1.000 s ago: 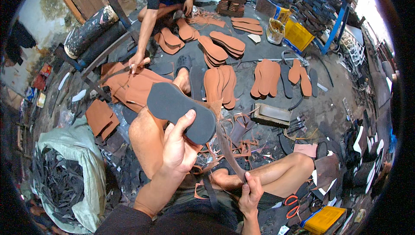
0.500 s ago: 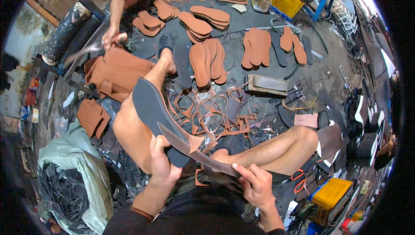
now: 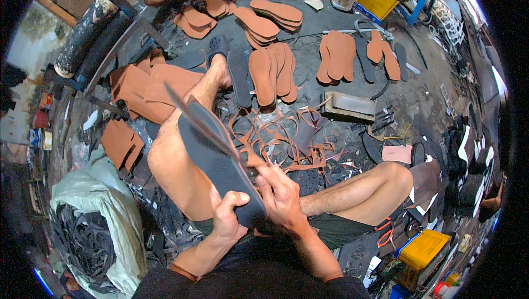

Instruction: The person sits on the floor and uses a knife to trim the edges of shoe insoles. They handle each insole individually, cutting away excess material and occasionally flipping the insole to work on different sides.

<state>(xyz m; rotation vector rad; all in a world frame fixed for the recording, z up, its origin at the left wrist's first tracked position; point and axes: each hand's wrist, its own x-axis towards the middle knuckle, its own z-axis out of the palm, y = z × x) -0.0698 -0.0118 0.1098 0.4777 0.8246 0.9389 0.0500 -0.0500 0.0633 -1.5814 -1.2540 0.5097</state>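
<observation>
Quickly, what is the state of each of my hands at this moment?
Left hand: closed, holding the dark sole near its lower end.
Right hand: closed, holding the knife.

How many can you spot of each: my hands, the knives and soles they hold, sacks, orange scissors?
Left hand and right hand: 2
Knife: 1
Sole: 1
Sack: 1
Orange scissors: 1 pair
Total: 6

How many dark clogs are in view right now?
2: one clog on the person's left foot, beside a dark sole; another clog, partly hidden, just beyond the right hand. Others could be hidden from view.
</observation>
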